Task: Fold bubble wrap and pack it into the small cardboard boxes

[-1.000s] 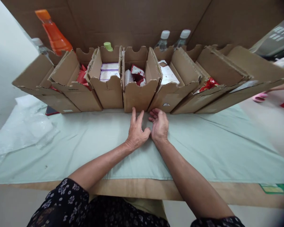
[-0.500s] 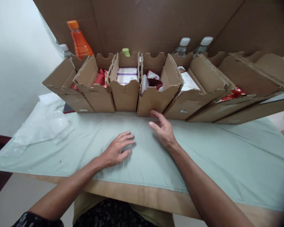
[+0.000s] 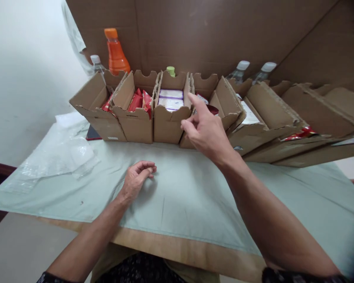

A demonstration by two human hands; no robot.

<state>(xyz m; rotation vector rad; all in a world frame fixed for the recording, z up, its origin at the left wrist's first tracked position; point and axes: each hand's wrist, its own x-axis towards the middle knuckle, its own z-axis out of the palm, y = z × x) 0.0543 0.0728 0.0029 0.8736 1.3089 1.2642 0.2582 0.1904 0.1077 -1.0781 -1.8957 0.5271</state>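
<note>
My right hand (image 3: 209,129) is raised in front of the row of cardboard boxes. Its index finger reaches forward and the thumb stands apart, with nothing held. Behind it is a box holding a dark red packet (image 3: 212,109), partly hidden by the hand. Just left of the fingertips, another cardboard box (image 3: 166,127) contains white packs with purple edges (image 3: 171,103). My left hand (image 3: 137,177) hovers over or rests on the pale green cloth (image 3: 171,196); I cannot tell which. Its fingers are loosely curled, and nothing shows in them.
Red packets (image 3: 137,100) fill part of a box to the left. Behind the row stand an orange bottle (image 3: 117,55) and several clear bottles with white caps. Bubble wrap (image 3: 59,153) lies at the left, beside a dark flat object (image 3: 93,133). A cardboard panel (image 3: 209,35) rises behind.
My right hand has risen from the cloth by the box fronts toward the box openings. My left hand has drawn slightly left, its fingers more curled. The view has shifted a little.
</note>
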